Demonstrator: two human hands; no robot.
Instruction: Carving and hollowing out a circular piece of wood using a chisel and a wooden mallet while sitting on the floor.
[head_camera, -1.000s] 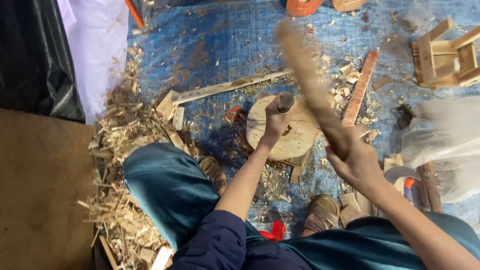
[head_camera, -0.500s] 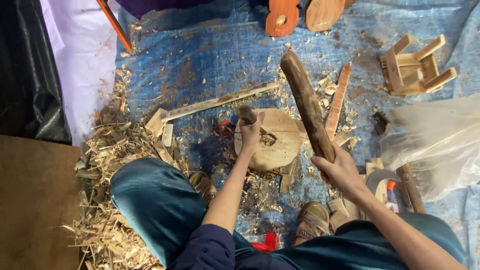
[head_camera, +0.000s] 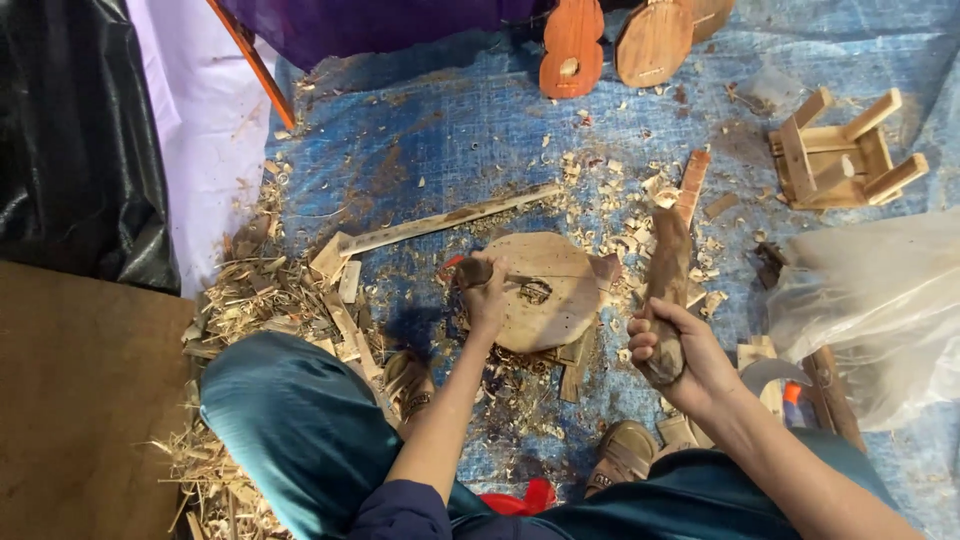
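Lowered now, wooden club (head_camera: 667, 285) gripped by right hand (head_camera: 680, 352), left hand (head_camera: 487, 300) clamping chisel (head_camera: 478, 271) on round board (head_camera: 545, 290)

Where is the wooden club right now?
In the head view, right of centre: the club is gripped in the right hand, just right of the round board on the blue tarp.

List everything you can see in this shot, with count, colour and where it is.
wooden club: one, dark brown, in the right hand
chisel: one, brown handle, held on the disc
wooden disc: one, pale, centre of the tarp
tarp: one, blue, floor
wood shavings: many, tan, left of the disc
small stool: one, pale wood, overturned, upper right
plastic bag: one, clear, right
left hand: grips the chisel
right hand: grips the club
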